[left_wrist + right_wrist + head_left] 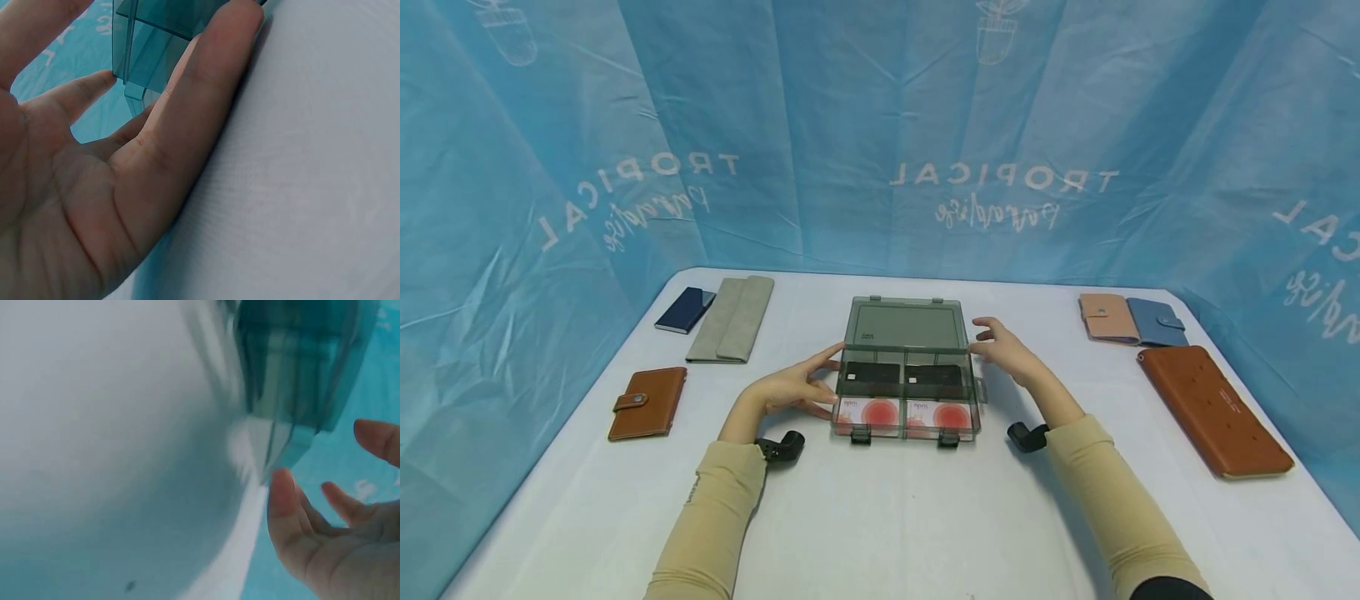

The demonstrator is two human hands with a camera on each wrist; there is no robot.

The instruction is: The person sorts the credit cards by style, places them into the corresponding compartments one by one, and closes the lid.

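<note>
Midway across the table, a translucent grey-green plastic box lies with its lid folded back. Two black items fill its rear compartments. Each front compartment holds a white card with a red circle. At the box's left side, my left hand touches the wall with extended fingers; the left wrist view shows the spread fingers against it. My right hand is beside the right side, fingers loosely bent and gripping nothing. Its thumb and fingers appear apart from the blurred box in the right wrist view.
On the left lie a brown wallet, a dark blue notebook and a grey folding case. To the right are a tan wallet, a blue wallet and a large brown case. Blue curtains surround the white table.
</note>
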